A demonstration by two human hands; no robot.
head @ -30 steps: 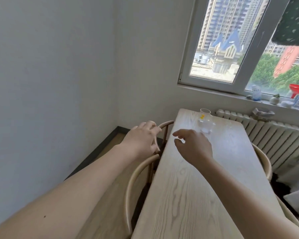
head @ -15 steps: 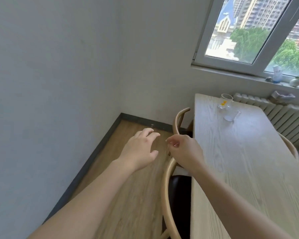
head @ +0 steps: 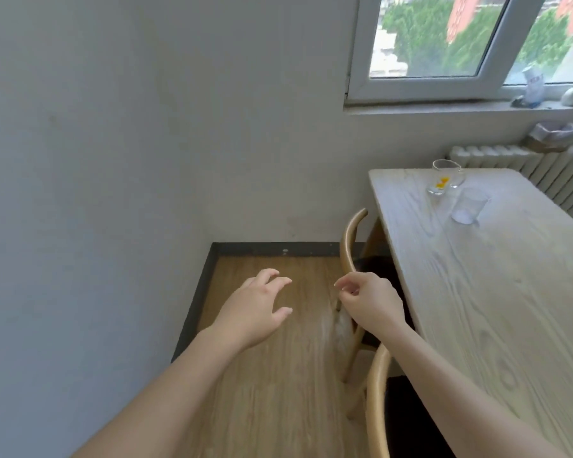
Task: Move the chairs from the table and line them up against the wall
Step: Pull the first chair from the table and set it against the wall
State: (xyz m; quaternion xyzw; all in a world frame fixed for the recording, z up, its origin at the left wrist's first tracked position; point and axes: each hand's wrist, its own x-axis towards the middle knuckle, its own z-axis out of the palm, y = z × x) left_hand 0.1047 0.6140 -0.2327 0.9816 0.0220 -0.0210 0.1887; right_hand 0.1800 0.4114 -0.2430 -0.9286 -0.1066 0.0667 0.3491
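As our right hand [head: 368, 304] hovers half-curled, empty, beside the far curved light-wood chair back [head: 348, 246] | its rail runs away from us | left hand [head: 255, 309] open, farther, over floor.

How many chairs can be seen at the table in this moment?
2. The far chair is tucked at the table's left edge, just beyond the right hand. The near chair sits at the same edge, bottom of view. Others may be hidden.

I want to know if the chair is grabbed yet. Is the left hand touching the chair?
Apart. The head view shows the left hand open over bare wooden floor, with floor visible between its fingertips and the far chair.
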